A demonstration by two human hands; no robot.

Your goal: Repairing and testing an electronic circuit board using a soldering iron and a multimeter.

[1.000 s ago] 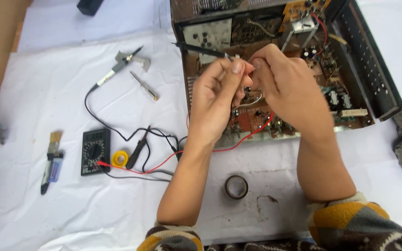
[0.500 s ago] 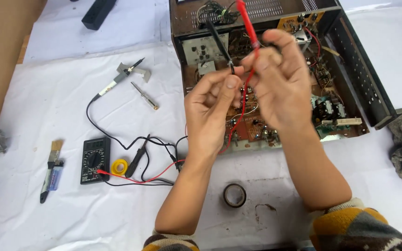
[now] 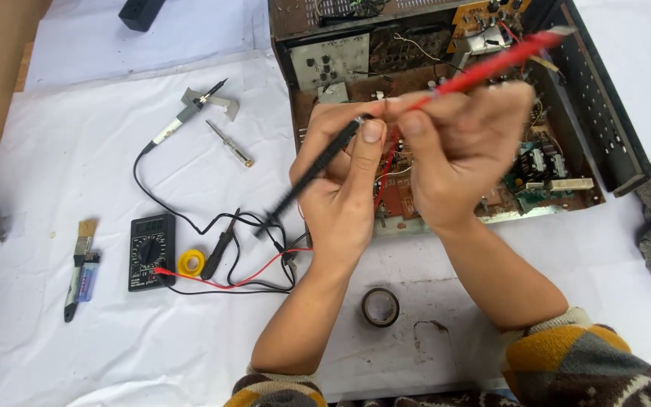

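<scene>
Black probe [image 3: 316, 167] is pinched in the left hand [image 3: 340, 181], slanting down to the near left, red probe [image 3: 491, 66] is gripped in the right hand [image 3: 453, 151], slanting up to the far right, tips meeting between the hands above the open circuit box [image 3: 589, 113].

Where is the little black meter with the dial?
In the head view, the black meter lies on the white sheet at the left, between a small brush and a yellow tape roll.
</scene>
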